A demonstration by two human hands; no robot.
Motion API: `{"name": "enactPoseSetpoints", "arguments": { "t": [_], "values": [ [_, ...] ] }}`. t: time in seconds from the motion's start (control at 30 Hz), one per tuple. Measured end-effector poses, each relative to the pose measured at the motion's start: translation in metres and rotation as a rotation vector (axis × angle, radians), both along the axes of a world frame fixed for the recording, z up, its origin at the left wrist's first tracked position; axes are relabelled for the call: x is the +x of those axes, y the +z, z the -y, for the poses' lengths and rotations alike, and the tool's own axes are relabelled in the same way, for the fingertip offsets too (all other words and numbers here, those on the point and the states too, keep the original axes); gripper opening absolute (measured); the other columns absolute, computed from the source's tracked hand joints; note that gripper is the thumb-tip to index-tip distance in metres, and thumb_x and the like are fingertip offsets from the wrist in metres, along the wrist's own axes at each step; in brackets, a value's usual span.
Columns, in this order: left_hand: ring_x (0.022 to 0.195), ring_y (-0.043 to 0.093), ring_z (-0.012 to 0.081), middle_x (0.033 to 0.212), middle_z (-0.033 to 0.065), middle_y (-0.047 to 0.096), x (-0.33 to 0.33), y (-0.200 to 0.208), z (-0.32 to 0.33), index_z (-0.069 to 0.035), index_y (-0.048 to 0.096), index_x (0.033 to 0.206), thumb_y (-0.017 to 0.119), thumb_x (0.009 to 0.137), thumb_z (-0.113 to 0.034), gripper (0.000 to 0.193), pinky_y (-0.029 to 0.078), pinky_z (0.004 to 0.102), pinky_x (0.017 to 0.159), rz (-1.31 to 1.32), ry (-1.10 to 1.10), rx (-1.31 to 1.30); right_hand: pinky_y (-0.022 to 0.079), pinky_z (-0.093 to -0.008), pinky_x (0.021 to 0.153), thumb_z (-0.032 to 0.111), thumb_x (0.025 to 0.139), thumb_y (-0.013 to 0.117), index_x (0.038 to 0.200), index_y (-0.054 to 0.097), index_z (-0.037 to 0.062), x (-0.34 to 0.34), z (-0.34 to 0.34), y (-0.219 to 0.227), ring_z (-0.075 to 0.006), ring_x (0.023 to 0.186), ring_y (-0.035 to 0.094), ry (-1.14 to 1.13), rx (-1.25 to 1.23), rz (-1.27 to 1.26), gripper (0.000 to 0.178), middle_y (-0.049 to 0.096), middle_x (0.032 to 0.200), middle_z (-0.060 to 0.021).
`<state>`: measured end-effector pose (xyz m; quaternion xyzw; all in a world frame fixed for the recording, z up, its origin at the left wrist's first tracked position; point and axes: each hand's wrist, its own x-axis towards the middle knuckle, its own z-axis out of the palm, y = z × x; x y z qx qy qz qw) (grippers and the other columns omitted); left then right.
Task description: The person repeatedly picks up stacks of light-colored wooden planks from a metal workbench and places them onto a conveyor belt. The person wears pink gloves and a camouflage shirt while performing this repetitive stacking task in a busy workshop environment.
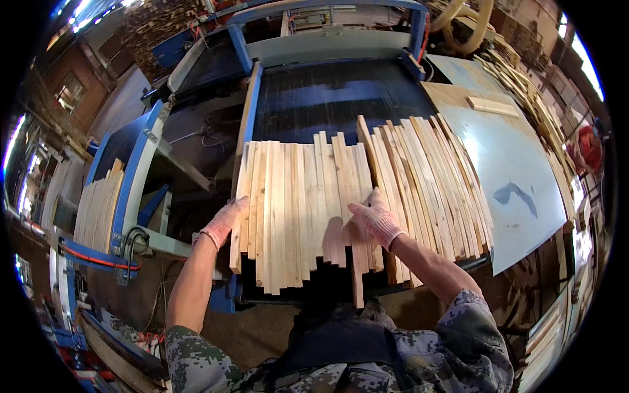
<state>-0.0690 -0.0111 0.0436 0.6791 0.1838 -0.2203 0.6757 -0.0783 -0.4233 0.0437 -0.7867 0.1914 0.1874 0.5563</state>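
Side by side at the front of a machine bed lie two groups of pale wooden strips, a left group [288, 209] and a right group [432, 190], their ends uneven. My left hand [226, 219], in a pinkish knit glove, presses on the outer left edge of the left group; some of its fingers are hidden. My right hand [379, 221], gloved alike, grips that group's right edge, thumb over the strips and fingers by the seam between the groups. One strip [358, 281] sticks out toward me below the others.
The dark machine bed [341, 98] reaches back to a blue frame [327, 10]. A metal sheet [517, 177] lies at the right, with a short board [493, 106] on it. More strips [98, 209] sit on a blue-framed machine at the left. Long wood pieces [524, 92] are heaped at the far right.
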Motion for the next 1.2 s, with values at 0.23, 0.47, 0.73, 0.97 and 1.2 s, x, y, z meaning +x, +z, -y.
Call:
{"name": "enactPoseSetpoints", "arguments": {
  "t": [0.23,0.47,0.73,0.97,1.2],
  "values": [
    [0.115,0.069,0.0225,0.132,0.0157,0.071,0.016,0.03,0.014,0.004,0.064,0.141,0.074,0.097,-0.052,0.073,0.053,0.037,0.105,-0.111,-0.237,0.26,0.034,-0.0436,0.127,0.028,0.096,0.077,0.168,-0.001,-0.0077,-0.006,0.01,0.006,-0.0414,0.156,0.035,0.012,0.135,0.032,0.112,0.029,0.167,-0.0364],
    [0.101,0.074,0.0266,0.117,0.0202,0.076,0.042,0.013,-0.009,0.008,0.069,0.134,0.072,0.094,-0.064,0.083,0.059,0.0396,0.092,-0.229,-0.354,0.612,0.042,-0.0543,0.119,0.03,0.096,0.077,0.169,0.005,-0.0032,-0.001,0.006,0.012,-0.0468,0.151,0.038,0.057,0.135,-0.016,0.108,0.026,0.165,-0.039],
    [0.092,0.076,0.0333,0.093,0.0244,0.077,0.048,0.033,0.012,0.007,0.078,0.103,0.065,0.087,-0.067,0.078,0.058,0.0424,0.09,0.052,-0.547,1.252,0.051,-0.0485,0.106,0.032,0.097,0.076,0.166,0.02,-0.0011,-0.002,0.003,0.011,-0.0412,0.14,0.051,0.036,0.06,-0.002,0.095,0.041,0.158,-0.0357],
    [0.104,0.075,0.0378,0.11,0.0222,0.077,0.016,0.028,0.008,0.0,0.073,0.113,0.066,0.089,-0.07,0.075,0.059,0.0454,0.092,0.028,-0.535,1.292,0.053,-0.0439,0.097,0.031,0.097,0.074,0.146,0.041,-0.0011,0.0,0.006,-0.009,-0.0334,0.125,0.058,0.026,0.138,0.083,0.067,0.056,0.138,-0.0276],
    [0.137,0.055,0.0368,0.149,0.0189,0.059,-0.016,0.024,0.015,-0.006,0.052,0.148,0.075,0.09,-0.053,0.079,0.045,0.0474,0.115,0.553,-0.39,1.316,0.048,-0.0416,0.108,0.026,0.098,0.077,0.15,0.041,-0.0034,-0.008,-0.018,0.016,-0.03,0.124,0.06,-0.021,0.198,0.223,0.07,0.06,0.137,-0.0225]
  ]
}}
